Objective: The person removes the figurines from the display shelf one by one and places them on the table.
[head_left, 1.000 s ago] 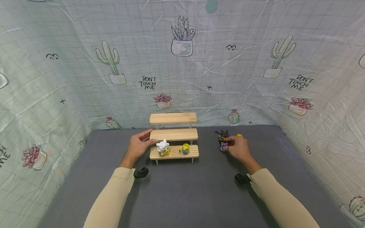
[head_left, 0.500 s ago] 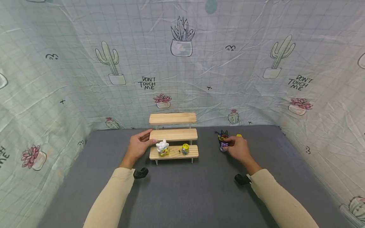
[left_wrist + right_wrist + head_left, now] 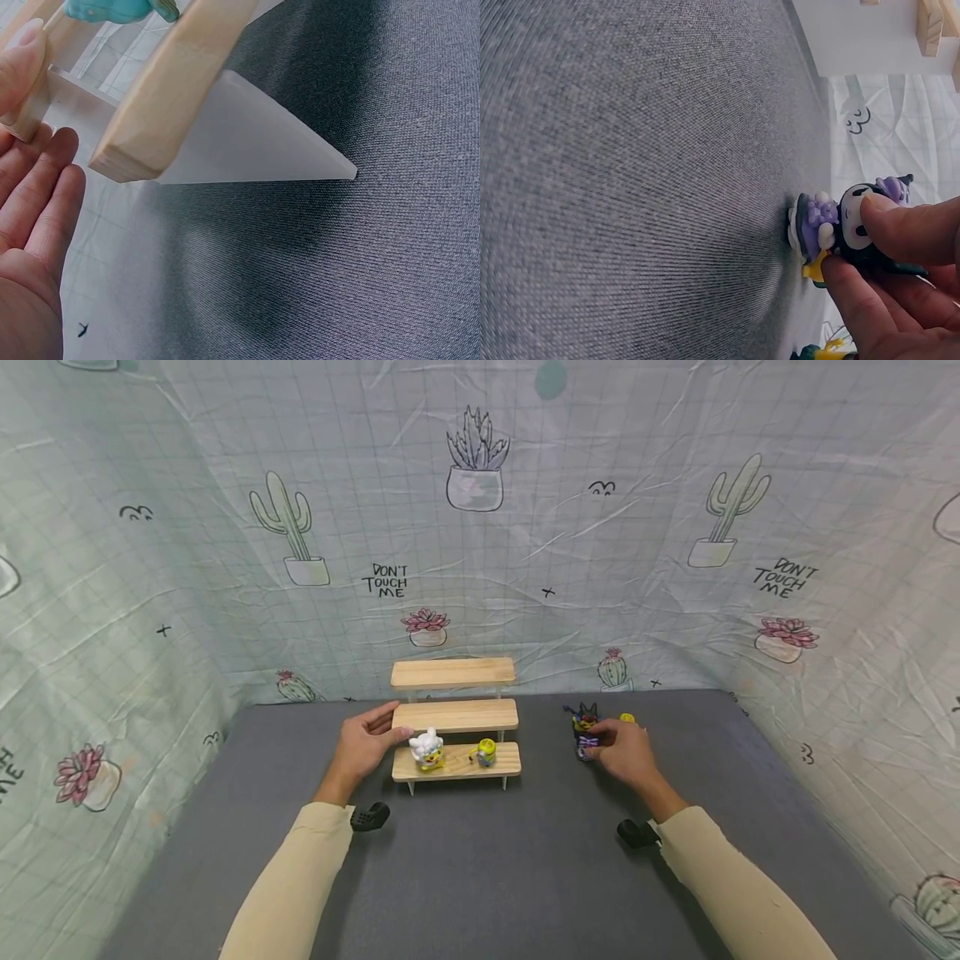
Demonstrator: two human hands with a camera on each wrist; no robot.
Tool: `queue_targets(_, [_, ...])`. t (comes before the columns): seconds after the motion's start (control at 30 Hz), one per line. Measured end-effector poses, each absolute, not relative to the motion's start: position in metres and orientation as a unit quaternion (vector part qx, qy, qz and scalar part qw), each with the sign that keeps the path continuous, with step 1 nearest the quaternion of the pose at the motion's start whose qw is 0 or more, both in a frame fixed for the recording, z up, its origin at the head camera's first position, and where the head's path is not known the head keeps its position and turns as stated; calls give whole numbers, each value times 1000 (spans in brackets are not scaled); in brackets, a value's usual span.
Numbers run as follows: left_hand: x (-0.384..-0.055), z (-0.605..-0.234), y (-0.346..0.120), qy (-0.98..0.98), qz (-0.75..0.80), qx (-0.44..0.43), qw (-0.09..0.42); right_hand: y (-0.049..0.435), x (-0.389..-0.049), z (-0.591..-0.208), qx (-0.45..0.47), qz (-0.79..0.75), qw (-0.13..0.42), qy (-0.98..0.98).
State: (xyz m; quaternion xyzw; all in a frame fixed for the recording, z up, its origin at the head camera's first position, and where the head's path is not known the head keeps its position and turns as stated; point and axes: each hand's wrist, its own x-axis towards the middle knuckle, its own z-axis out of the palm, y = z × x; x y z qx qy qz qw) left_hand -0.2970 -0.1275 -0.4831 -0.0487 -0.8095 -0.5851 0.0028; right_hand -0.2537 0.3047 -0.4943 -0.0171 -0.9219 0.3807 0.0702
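My left hand [image 3: 364,743] holds the left end of a three-step wooden display shelf [image 3: 456,717] at its middle step. In the left wrist view its thumb [image 3: 19,64] lies on one face of the board and the fingers reach past the other. My right hand [image 3: 627,748] pinches a small figurine [image 3: 853,217] with a black hood, white face and purple bow, thumb over its face. That figurine is upright, its base right at the grey table. On the lowest step stand a white fluffy-topped figurine [image 3: 427,750] and a yellow-and-grey figurine [image 3: 487,752].
Just behind the pinched figurine stands a black-eared figurine [image 3: 585,717] with yellow on it. A yellow-topped thing [image 3: 627,717] is partly hidden behind the right hand. Grey cloth covers the table [image 3: 480,868], and a cactus-print curtain [image 3: 480,552] hangs around it.
The head view has shifted very slightly. Both hands keep their places, the left at the shelf and the right at the figurine.
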Motion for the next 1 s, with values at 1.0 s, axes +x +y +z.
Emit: queue_targets(1.0, [-297,-482,-127,-815,-577,-53,5,303,-252,-482,-19,349,80,-934])
